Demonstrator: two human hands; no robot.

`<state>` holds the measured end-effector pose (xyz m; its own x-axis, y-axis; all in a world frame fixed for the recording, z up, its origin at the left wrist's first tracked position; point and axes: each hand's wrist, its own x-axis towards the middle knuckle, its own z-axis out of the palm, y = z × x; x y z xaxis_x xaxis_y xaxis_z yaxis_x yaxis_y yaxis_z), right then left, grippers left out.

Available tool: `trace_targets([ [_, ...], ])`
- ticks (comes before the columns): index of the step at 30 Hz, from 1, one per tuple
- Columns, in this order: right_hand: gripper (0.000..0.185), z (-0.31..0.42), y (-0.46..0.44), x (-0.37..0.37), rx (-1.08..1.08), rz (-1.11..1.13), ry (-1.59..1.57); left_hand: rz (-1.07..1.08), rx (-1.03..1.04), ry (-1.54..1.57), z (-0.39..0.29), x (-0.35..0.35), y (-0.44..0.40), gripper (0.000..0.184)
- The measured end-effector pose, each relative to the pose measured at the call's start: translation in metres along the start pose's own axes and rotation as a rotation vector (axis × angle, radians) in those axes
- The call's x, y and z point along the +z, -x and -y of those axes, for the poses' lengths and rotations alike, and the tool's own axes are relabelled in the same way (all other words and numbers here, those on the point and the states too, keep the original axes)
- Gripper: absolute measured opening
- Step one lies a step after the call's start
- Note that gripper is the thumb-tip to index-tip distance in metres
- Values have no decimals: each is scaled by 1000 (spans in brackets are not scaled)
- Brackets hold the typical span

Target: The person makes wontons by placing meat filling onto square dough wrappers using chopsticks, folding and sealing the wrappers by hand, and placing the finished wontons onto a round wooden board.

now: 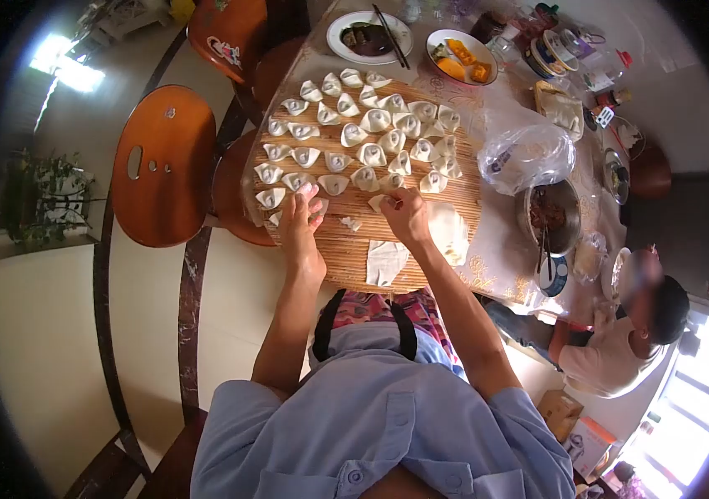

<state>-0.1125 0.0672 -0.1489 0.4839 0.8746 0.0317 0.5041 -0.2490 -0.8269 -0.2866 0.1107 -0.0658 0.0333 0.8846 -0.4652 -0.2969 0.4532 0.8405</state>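
Head view, left hand (300,218): grip spreading apart beside folded dumplings (372,155).
Right hand (407,218): fingers curling by a dough piece (377,202); I cannot tell whether its grip is pinching.
Dumplings: lying in rows on the slatted board (342,262).

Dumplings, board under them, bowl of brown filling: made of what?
Dumplings: probably wheat dough, matt; pale, soft folded edges.
Board: likely bamboo or wood, slight sheen; tan, narrow parallel strips.
Bowl: looks like stainless steel, smooth; silvery-grey wall with a shine, though coated metal is possible.
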Motion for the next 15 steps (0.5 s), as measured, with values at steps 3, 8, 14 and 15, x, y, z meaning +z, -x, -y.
trace_targets([
  [3, 21, 1, 1, -5, -32, 11, -17, 33, -25, -23, 6, -8, -1, 37],
  [8, 17, -3, 21, -63, 35, -125, -8, 51, -25, -34, 8, -12, -6, 33],
  [14, 6, -15, 58, -95, -45, -117, 164, 102, -51, -19, 1, 4, -11, 30],
  [15, 6, -16, 62, -94, -116, -97, 214, 123, -54, -1, 5, 4, -12, 29],
])
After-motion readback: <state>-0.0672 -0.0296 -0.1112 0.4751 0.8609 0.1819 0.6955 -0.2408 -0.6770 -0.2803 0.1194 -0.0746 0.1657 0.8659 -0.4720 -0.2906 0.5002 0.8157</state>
